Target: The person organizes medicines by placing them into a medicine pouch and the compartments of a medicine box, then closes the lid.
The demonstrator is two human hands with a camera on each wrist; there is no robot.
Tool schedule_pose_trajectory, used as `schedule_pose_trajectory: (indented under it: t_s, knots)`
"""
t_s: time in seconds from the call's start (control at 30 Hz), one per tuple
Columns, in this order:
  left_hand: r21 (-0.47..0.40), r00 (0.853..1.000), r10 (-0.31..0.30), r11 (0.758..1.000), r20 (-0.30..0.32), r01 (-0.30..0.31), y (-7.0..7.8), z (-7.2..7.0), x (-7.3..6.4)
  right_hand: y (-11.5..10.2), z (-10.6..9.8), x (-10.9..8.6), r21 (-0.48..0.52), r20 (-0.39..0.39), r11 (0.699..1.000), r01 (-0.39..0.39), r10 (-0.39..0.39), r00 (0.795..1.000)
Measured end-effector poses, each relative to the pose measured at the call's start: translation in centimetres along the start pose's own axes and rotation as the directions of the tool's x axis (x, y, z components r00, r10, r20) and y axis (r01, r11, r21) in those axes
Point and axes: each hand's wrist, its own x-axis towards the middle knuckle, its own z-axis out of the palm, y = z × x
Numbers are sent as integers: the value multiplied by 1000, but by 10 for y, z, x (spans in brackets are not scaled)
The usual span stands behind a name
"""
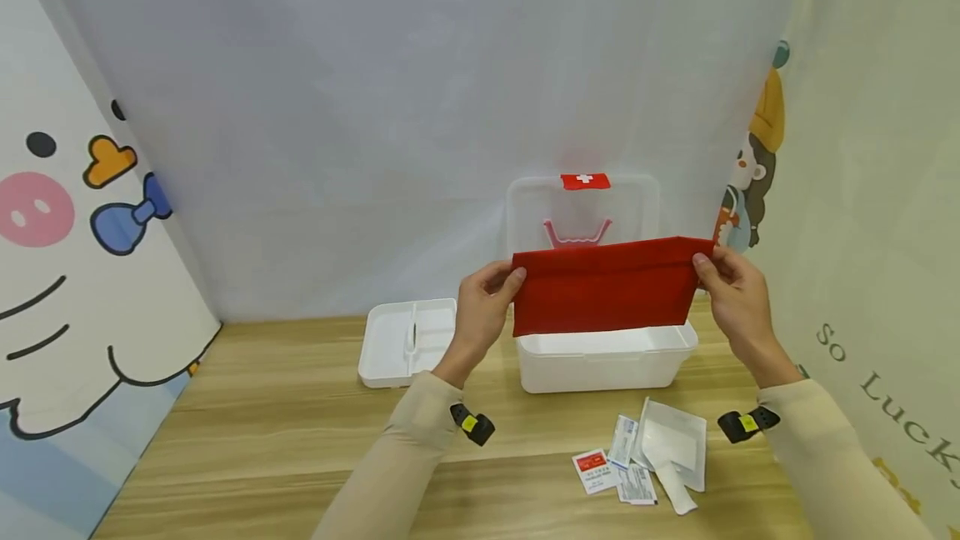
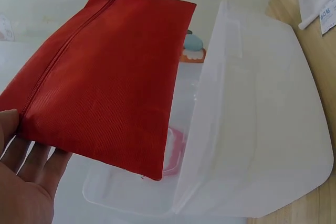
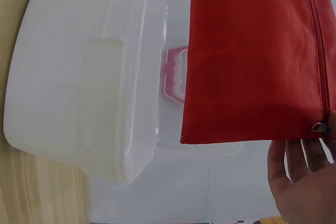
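Note:
A red zippered fabric pouch (image 1: 603, 290) is stretched flat between both hands, above a white plastic box (image 1: 607, 369). At its left end my left hand (image 1: 483, 307) pinches the pouch between thumb and fingers. The right hand (image 1: 738, 302) pinches the other end, close to the metal zipper pull (image 3: 319, 127) in the right wrist view. The zipper (image 2: 63, 51) runs along the pouch's upper edge and looks closed. Behind the pouch stands the box's raised clear lid (image 1: 525, 207), with a pink handle (image 1: 577, 238) and a red cross label (image 1: 586, 181). The pouch hides part of the box's opening.
A white divided tray (image 1: 386, 344) lies on the wooden table (image 1: 285, 423) left of the box. In front of the box are a white tray-like piece (image 1: 693, 440), a white wrapped strip (image 1: 671, 482) and several small packets (image 1: 596, 472). Printed curtains hang at the back and sides.

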Motion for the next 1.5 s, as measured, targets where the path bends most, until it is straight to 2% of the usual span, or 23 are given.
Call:
schedule_pose_trajectory:
  t_s: [0.13, 0.17, 0.3, 0.53, 0.73, 1.0, 1.23, 1.33, 1.5]
  knots:
    - [17, 1000, -17, 1000, 11, 17, -12, 5, 1, 14, -1, 2, -45, 14, 999, -23, 24, 1000]
    - [20, 1000, -19, 1000, 11, 19, -19, 6, 2, 17, -1, 2, -55, 15, 998, -30, 31, 999]
    - [50, 999, -42, 998, 29, 41, -29, 11, 3, 24, -3, 2, -77, 16, 995, -58, 59, 998]
    - [91, 994, -100, 991, 49, 95, -40, 15, 2, 38, -4, 1, -147, 38, 984, -104, 111, 993]
    - [98, 992, -114, 989, 45, 109, -50, 15, -1, 48, 0, -2, -216, 53, 968, -125, 139, 989]
    - [206, 996, -74, 977, 50, 63, -63, 12, -2, 57, 7, -9, -309, 53, 949, -67, 87, 995]
    - [278, 997, 18, 960, 79, -39, -72, 9, -4, 68, 10, -13, -417, 71, 909, 28, 2, 997]
    - [325, 993, 63, 941, 104, -94, -73, 7, -3, 72, 12, -13, -436, 60, 899, 27, -1, 998]
    - [406, 983, 103, 900, 153, -158, -74, 6, -3, 77, 15, -14, -455, 57, 890, 17, 11, 998]
